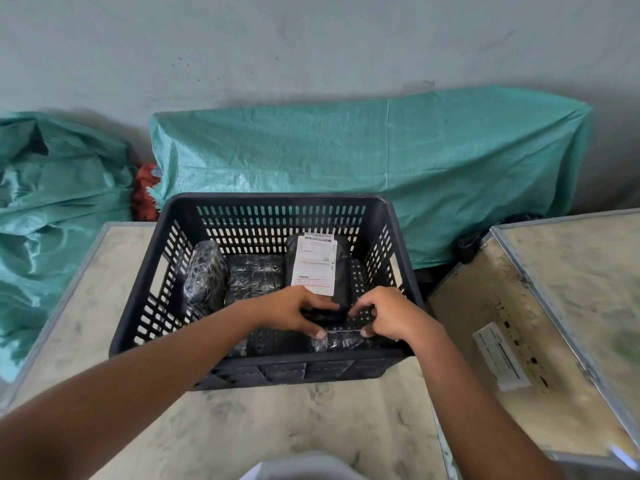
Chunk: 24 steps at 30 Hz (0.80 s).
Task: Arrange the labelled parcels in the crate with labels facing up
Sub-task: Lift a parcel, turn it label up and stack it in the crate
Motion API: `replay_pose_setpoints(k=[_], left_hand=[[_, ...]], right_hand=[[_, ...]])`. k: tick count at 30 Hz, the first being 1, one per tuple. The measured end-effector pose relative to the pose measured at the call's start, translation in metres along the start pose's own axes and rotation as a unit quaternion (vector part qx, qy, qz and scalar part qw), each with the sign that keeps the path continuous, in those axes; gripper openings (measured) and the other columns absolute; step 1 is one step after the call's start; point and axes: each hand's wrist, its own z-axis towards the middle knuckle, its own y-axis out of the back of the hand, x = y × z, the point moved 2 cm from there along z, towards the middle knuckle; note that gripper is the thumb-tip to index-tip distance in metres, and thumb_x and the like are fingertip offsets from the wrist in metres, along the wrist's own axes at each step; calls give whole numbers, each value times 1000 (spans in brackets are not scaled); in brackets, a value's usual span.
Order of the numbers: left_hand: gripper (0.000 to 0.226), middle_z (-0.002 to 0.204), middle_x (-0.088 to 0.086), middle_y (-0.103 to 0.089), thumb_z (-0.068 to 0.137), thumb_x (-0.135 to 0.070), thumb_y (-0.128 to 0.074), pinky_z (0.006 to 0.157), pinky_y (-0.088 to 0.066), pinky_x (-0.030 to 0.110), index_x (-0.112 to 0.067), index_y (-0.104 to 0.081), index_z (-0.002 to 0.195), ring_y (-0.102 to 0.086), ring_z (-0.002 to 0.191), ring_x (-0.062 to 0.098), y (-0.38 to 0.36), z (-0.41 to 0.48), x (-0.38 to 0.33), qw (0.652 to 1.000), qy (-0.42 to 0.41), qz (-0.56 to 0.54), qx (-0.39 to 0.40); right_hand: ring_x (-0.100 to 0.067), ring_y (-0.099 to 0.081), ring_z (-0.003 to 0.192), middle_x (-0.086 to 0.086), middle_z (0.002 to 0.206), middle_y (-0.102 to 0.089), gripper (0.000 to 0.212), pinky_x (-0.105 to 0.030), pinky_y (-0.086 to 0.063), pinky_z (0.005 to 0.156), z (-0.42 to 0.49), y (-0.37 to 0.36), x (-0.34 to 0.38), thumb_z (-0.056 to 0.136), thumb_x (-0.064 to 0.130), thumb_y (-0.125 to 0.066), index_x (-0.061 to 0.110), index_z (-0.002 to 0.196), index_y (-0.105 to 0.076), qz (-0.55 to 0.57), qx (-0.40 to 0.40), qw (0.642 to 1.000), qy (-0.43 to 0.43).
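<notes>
A black slotted plastic crate point(273, 206) stands on a pale table. Inside lie several black wrapped parcels. One at the back right shows a white label point(316, 265) facing up. Another parcel point(204, 271) leans tilted at the left, and a flat one point(254, 277) lies in the middle, with no label showing on either. My left hand point(294, 315) and my right hand point(389, 315) are both inside the crate's near right part, gripping a small black parcel point(341, 341) by its ends, low against the front wall. Its label side is hidden.
The table point(311, 427) carries the crate. A second board-topped table point(540, 323) with a white sticker stands at the right. Green woven sacks point(346, 150) lie behind the crate and at the left, against a grey wall.
</notes>
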Motion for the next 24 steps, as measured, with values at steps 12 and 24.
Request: replay_pose_setpoints(k=[12, 24], left_hand=[[79, 132, 1, -69, 81, -26, -86, 107, -47, 34, -24, -50, 151, -62, 122, 15, -15, 0, -3, 995, 20, 97, 15], [49, 111, -4, -71, 73, -5, -85, 96, -54, 30, -26, -79, 117, -67, 101, 11, 7, -19, -8, 981, -55, -27, -183]], right_hand=[[-18, -67, 93, -5, 121, -71, 33, -18, -44, 80, 1, -9, -2, 89, 5, -76, 25, 115, -80, -5, -58, 998, -6], [-4, -66, 95, 6, 111, -78, 28, -16, -49, 93, -8, 2, -1, 86, 11, -81, 25, 110, -81, 116, -176, 976, 62]])
